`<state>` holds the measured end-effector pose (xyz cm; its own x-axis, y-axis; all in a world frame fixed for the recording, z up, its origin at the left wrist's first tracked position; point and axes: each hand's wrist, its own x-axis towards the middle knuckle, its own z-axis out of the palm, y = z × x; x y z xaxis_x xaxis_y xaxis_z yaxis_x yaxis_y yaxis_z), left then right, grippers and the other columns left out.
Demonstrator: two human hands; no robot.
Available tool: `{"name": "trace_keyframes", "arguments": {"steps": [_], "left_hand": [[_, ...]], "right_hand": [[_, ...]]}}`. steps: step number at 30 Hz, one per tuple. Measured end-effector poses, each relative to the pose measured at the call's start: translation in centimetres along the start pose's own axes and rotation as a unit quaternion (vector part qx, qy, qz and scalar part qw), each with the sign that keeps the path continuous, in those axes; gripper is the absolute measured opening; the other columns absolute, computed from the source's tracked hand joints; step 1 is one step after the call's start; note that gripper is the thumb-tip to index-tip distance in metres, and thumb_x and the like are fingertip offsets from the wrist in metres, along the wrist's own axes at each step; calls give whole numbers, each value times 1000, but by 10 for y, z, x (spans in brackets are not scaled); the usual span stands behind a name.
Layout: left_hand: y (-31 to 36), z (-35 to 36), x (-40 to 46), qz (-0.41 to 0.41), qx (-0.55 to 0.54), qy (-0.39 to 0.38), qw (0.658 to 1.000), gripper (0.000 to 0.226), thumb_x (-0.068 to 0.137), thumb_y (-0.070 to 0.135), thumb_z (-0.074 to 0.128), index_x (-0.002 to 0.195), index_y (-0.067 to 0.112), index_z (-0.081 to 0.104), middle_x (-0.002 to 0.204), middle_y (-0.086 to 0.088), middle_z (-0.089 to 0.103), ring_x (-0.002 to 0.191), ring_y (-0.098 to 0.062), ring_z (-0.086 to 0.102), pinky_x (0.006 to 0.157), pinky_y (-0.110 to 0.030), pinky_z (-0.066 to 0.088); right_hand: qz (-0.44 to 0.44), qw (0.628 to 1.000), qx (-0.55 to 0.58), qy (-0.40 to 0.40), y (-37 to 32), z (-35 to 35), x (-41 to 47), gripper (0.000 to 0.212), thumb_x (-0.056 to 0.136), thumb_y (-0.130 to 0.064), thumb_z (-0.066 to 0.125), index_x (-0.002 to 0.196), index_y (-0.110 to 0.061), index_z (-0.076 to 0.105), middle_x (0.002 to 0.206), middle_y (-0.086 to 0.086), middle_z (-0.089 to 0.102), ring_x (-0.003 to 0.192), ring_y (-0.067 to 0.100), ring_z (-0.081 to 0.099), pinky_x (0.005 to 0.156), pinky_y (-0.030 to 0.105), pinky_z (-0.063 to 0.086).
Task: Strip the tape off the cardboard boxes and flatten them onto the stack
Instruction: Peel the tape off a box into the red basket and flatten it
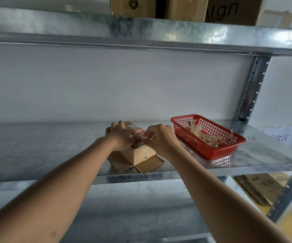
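Box (pixel 138 155) near shelf (pixel 54 149) edge, flaps splayed; tape perhaps pinched.

Storeroom: galvanised shelving (pixel 159 30), stacked cartons (pixel 185 7)

Two bare forearms enter from the lower edge of the view — one from about seven o'clock, the other from about five o'clock. No sleeves reach into the picture; both arms are uncovered from the frame edge to the wrist. The left hand (pixel 124 135) and the right hand (pixel 160 137) wear no gloves, and no watch, band or ring shows on them. A small mark sits on the left forearm — low, near the frame's bottom edge.
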<state>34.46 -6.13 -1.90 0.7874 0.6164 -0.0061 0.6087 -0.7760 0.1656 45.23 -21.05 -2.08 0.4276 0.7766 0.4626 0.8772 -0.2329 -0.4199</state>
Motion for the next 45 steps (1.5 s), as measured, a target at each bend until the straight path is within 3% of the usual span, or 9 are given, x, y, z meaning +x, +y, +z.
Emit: {"name": "trace_keyframes", "arguments": {"steps": [6, 10, 14, 17, 21, 27, 32, 40, 45], "left_hand": [[0, 6, -3, 14, -24, 20, 999, 48, 105, 61, 27, 152, 57, 35, 147, -9, 31, 141, -37, 21, 117, -53, 18], [4, 7, -1, 34, -32, 18, 999, 46, 106, 61, 25, 152, 62, 31, 151, -9, 30, 143, -41, 22, 116, -56, 21], [26, 10, 3, 65, -48, 11, 997, 46, 108, 55, 30, 153, 55, 36, 152, -10, 31, 146, -42, 22, 117, -55, 24], [46, 15, 15, 83, -47, 10, 995, 44, 108, 52, 32, 152, 53, 40, 152, -11, 36, 146, -38, 29, 117, -52, 26], [74, 22, 25, 98, -61, 14, 993, 41, 108, 50, 38, 148, 54, 46, 150, -8, 41, 138, -33, 38, 111, -48, 37], [107, 33, 27, 97, -56, 35, 993, 40, 106, 51, 40, 145, 57, 47, 144, -8, 46, 135, -33, 43, 111, -50, 39], [114, 34, 24, 80, -71, 37, 994, 39, 107, 48, 40, 145, 55, 48, 145, -6, 46, 133, -30, 46, 110, -46, 42], [128, 27, 6, 53, -93, 22, 994, 41, 110, 46, 38, 150, 50, 45, 159, -4, 30, 145, -29, 35, 119, -45, 34], [129, 28, 4, 46, -109, 21, 993, 40, 110, 45, 40, 148, 50, 47, 158, -3, 31, 146, -28, 33, 119, -41, 33]], "right_hand": [[-86, 983, 43, 156, -11, -9, -2, 16, 89, -10, 76, 103, -15, 81, 94, 0, 80, 78, 12, 74, 74, 31, 63], [14, 967, 117, 224, 9, -43, -5, 19, 91, -16, 79, 109, -14, 80, 93, -4, 80, 73, 0, 71, 74, 9, 56], [111, 960, 78, 246, 45, -78, -15, 7, 92, -15, 76, 89, -14, 82, 79, -7, 75, 67, 0, 64, 64, 15, 49], [175, 956, 29, 233, 79, -95, -21, 12, 93, -11, 73, 85, -12, 82, 84, 6, 77, 77, 20, 67, 72, 33, 54], [243, 958, -37, 149, 110, -106, -35, 18, 88, -2, 76, 92, -18, 82, 106, 9, 74, 102, 27, 58, 79, 35, 48], [235, 960, -48, 142, 133, -114, -53, 13, 79, -28, 90, 86, -32, 80, 97, -4, 78, 85, 18, 70, 79, 42, 61], [228, 969, -36, 90, 146, -121, -54, 40, 81, -18, 86, 117, -32, 76, 109, -1, 76, 88, 20, 70, 77, 40, 62], [168, 984, -52, 11, 155, -118, -45, 31, 92, 3, 70, 103, -24, 81, 119, 1, 70, 75, 10, 57, 60, 27, 54], [93, 994, -50, 0, 159, -116, -43, 21, 94, -17, 76, 113, -24, 80, 113, -3, 77, 75, 5, 62, 58, 16, 46]]}}
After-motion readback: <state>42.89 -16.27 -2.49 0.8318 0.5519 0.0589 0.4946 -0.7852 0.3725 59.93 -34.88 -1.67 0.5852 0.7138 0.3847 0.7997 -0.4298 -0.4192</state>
